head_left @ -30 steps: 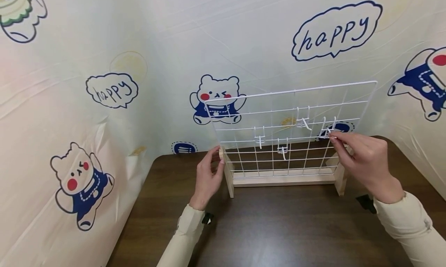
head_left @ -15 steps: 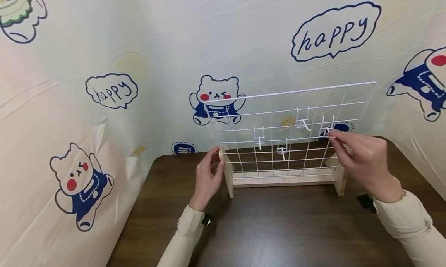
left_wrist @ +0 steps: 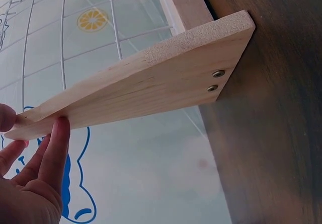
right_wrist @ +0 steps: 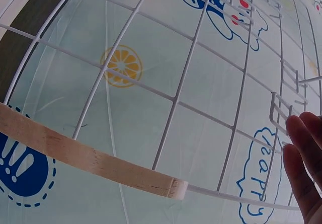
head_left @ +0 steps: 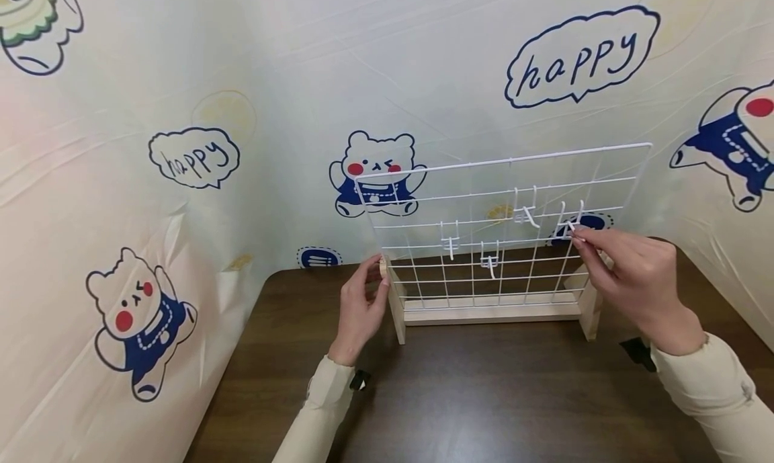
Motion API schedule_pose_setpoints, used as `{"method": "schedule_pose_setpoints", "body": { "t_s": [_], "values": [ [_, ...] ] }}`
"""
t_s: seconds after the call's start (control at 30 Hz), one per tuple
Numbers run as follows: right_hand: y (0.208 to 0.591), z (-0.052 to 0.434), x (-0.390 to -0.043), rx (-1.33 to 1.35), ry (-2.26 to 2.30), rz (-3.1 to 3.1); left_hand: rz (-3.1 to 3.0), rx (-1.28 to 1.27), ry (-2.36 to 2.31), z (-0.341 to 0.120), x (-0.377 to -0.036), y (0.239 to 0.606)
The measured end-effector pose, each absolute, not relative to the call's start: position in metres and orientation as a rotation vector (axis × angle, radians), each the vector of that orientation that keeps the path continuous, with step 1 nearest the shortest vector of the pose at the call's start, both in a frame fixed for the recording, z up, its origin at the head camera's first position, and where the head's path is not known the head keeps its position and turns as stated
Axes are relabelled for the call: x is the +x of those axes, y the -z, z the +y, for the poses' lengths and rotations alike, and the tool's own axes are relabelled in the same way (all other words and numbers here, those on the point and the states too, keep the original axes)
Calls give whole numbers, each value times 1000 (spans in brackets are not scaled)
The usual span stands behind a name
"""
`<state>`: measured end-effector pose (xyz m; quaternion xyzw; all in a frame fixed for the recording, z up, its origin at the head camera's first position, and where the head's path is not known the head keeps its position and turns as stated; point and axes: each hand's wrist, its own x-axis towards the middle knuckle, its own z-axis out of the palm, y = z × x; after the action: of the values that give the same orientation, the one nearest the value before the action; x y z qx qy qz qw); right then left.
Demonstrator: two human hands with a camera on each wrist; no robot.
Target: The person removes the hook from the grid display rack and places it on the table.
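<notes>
A white wire grid panel (head_left: 510, 159) stands upright in a pale wooden stand. My left hand (head_left: 361, 308) grips the top of the stand's left wooden side piece (left_wrist: 141, 90), thumb on one edge and fingers on the other. Toward the panel's right side, my right hand (head_left: 635, 275) pinches the prong of a white wire hook (head_left: 567, 229) between thumb and forefinger. In the right wrist view, the hook's bent wire (right_wrist: 272, 108) lies against the grid beside the fingertips. Three more white hooks hang on the panel: one upper (head_left: 527, 214), one left (head_left: 450, 246), one lower (head_left: 490, 263).
The stand's wooden base bar (head_left: 492, 314) runs along the dark brown table (head_left: 471, 396). A light cloth (head_left: 290, 66) printed with bears and "happy" bubbles surrounds the table at the back and sides. Small dark objects show beside both sleeves.
My right hand and its hook have shifted slightly, most recently a little to the right. The left hand keeps its grip, and the other hooks stay where they were.
</notes>
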<state>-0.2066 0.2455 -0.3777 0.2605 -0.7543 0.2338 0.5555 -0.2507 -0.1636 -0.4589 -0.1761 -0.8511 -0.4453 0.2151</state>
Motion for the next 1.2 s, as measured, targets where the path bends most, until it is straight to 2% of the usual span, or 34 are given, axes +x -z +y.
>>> {"method": "schedule_pose_setpoints", "body": {
  "t_s": [1.2],
  "values": [
    [382,244,-190,647,-619,-1748,-2349,-485,1245,-163,-250,460]
  ]
}}
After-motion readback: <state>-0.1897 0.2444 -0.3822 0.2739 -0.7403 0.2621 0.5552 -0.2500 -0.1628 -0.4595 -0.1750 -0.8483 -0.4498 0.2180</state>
